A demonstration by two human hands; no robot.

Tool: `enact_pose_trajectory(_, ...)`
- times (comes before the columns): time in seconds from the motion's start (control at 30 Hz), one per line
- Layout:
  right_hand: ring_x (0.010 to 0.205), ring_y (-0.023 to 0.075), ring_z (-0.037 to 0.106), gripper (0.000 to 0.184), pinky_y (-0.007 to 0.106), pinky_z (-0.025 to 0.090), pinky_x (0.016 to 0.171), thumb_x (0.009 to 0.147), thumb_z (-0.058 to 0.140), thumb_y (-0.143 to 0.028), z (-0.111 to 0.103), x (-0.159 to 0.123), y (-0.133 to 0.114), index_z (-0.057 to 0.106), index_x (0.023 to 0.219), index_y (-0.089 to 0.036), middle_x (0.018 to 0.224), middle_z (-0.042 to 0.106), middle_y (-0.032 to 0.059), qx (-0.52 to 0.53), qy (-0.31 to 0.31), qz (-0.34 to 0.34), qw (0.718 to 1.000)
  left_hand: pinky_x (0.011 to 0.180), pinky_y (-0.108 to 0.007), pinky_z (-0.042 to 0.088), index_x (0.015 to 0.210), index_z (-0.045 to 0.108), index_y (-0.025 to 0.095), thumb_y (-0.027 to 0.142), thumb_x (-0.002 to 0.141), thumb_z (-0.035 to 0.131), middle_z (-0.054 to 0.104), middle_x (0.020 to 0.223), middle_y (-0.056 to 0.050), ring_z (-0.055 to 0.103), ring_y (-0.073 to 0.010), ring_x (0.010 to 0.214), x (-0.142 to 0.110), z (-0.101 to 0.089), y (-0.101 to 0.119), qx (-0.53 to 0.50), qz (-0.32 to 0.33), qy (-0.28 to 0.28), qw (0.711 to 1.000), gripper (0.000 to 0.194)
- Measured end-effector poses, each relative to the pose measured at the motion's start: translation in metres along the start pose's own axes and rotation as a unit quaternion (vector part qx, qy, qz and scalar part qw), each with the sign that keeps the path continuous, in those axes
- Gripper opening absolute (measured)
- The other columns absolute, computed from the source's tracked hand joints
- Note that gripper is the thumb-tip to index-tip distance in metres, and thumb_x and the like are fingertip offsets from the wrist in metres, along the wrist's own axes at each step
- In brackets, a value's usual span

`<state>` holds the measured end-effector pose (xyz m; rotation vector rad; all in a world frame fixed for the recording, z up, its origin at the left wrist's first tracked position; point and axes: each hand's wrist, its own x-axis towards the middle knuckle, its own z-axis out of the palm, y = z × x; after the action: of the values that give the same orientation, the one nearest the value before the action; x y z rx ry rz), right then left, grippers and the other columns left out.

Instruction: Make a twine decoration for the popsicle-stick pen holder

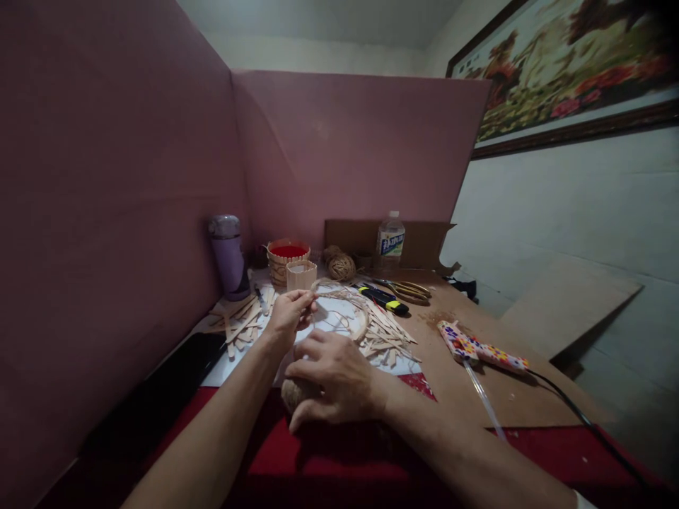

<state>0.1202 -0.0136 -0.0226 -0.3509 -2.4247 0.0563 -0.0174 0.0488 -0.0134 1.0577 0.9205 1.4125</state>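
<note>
Between the fingertips of my left hand (293, 312) is pinched a strand of jute twine (329, 291), which runs off to the right in loose loops. Close to the table's front, my right hand (337, 375) is wrapped over a ball of twine (297, 393), most of it hidden under the palm. A pale ring-like hoop (362, 326) lies on the white paper (333, 317) just beyond my hands. Behind the left hand stand a small cup made of wooden sticks (301, 274) and a larger stick-sided basket with a red inside (279, 268).
Wooden sticks (385, 336) lie scattered on both sides. A purple bottle (229, 258), another twine ball (341, 266) and a clear bottle (391, 244) stand farther back. To the right are a utility knife (385, 300), scissors (411, 290) and a corded, flower-patterned glue gun (477, 348).
</note>
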Motion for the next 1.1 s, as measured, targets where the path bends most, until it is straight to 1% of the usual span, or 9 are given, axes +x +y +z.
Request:
enact_pose_trajectory(0.07, 0.082, 0.0202, 0.049, 0.039, 0.034, 0.040, 0.074, 0.072, 0.058, -0.049, 0.000, 0.001, 0.000, 0.058, 0.096, -0.019, 0.089, 0.058, 0.0074, -0.041, -0.047, 0.003, 0.998, 0.033, -0.014, 0.022, 0.072, 0.058, 0.010, 0.026, 0.061, 0.069, 0.054, 0.052, 0.003, 0.037, -0.0014, 0.034, 0.000, -0.004, 0.007, -0.036, 0.023, 0.024, 0.999, 0.022)
enact_pose_trajectory(0.17, 0.085, 0.0198, 0.047, 0.033, 0.032, 0.040, 0.074, 0.073, 0.057, -0.032, -0.001, 0.000, 0.008, 0.055, 0.101, -0.017, 0.093, 0.056, 0.0079, -0.068, -0.054, 0.054, 0.995, 0.034, -0.014, 0.027, 0.075, 0.057, 0.011, 0.022, 0.063, 0.067, 0.055, 0.055, 0.003, 0.043, -0.0031, 0.038, -0.002, -0.009, 0.018, -0.080, 0.077, 0.044, 0.993, 0.019)
enact_pose_trajectory(0.33, 0.101, 0.0248, 0.042, 0.034, 0.039, 0.032, 0.087, 0.066, 0.054, -0.011, -0.004, -0.003, 0.032, 0.057, 0.100, -0.016, 0.105, 0.055, 0.0101, -0.167, 0.012, 0.126, 0.978, 0.037, -0.015, 0.033, 0.076, 0.055, 0.012, 0.023, 0.067, 0.065, 0.057, 0.058, 0.001, 0.051, -0.0063, 0.043, -0.003, -0.014, 0.026, -0.124, 0.134, 0.041, 0.982, 0.018)
enact_pose_trajectory(0.43, 0.110, 0.0280, 0.038, 0.035, 0.045, 0.027, 0.092, 0.064, 0.054, -0.006, -0.004, -0.007, 0.047, 0.059, 0.097, -0.016, 0.113, 0.053, 0.0121, -0.208, 0.065, 0.189, 0.958, 0.039, -0.016, 0.036, 0.078, 0.054, 0.013, 0.024, 0.067, 0.066, 0.060, 0.062, 0.000, 0.055, -0.0086, 0.049, -0.005, -0.013, 0.025, -0.133, 0.131, 0.014, 0.982, 0.020)
enact_pose_trajectory(0.57, 0.099, 0.0223, 0.047, 0.016, 0.038, 0.037, 0.086, 0.078, 0.046, -0.012, -0.003, -0.006, 0.049, 0.058, 0.088, -0.017, 0.100, 0.056, 0.0102, -0.112, 0.192, 0.231, 0.947, 0.039, -0.015, 0.035, 0.077, 0.053, 0.014, 0.028, 0.067, 0.067, 0.062, 0.065, -0.001, 0.055, -0.0082, 0.049, -0.010, -0.006, 0.022, -0.119, 0.100, -0.033, 0.987, 0.022)
enact_pose_trajectory(0.67, 0.106, 0.0206, 0.046, 0.025, 0.037, 0.036, 0.092, 0.085, 0.040, -0.017, -0.002, 0.001, 0.043, 0.053, 0.106, -0.017, 0.111, 0.054, 0.0106, -0.045, 0.257, 0.209, 0.942, 0.036, -0.015, 0.029, 0.076, 0.054, 0.014, 0.030, 0.070, 0.065, 0.064, 0.066, -0.002, 0.050, -0.0059, 0.043, -0.015, 0.000, 0.019, -0.097, 0.076, -0.068, 0.990, 0.021)
enact_pose_trajectory(0.83, 0.120, 0.0210, 0.037, 0.038, 0.041, 0.025, 0.101, 0.089, 0.038, -0.024, 0.002, 0.007, 0.041, 0.042, 0.126, -0.021, 0.127, 0.048, 0.0082, -0.008, 0.207, 0.178, 0.962, 0.034, -0.015, 0.024, 0.075, 0.060, 0.011, 0.030, 0.072, 0.064, 0.064, 0.069, -0.004, 0.040, -0.0009, 0.037, -0.022, 0.006, 0.018, -0.089, 0.044, -0.128, 0.987, 0.019)
enact_pose_trajectory(0.97, 0.091, 0.0196, 0.053, 0.028, 0.036, 0.036, 0.087, 0.089, 0.037, -0.031, 0.007, 0.006, 0.044, 0.056, 0.108, -0.021, 0.089, 0.062, 0.0055, 0.085, 0.188, 0.217, 0.954, 0.033, -0.014, 0.027, 0.073, 0.061, 0.012, 0.026, 0.071, 0.066, 0.062, 0.070, -0.003, 0.042, -0.0015, 0.039, -0.024, 0.008, 0.019, -0.142, 0.030, -0.149, 0.978, 0.015)
enact_pose_trajectory(1.1, 0.065, 0.0150, 0.048, 0.030, 0.027, 0.038, 0.063, 0.088, 0.038, -0.039, 0.008, 0.005, 0.047, 0.060, 0.080, -0.020, 0.063, 0.050, 0.0004, 0.224, 0.191, 0.282, 0.913, 0.042, -0.012, 0.038, 0.074, 0.061, 0.013, 0.020, 0.069, 0.068, 0.061, 0.071, -0.003, 0.050, -0.0041, 0.050, -0.024, 0.008, 0.019, -0.191, -0.010, -0.125, 0.973, 0.011)
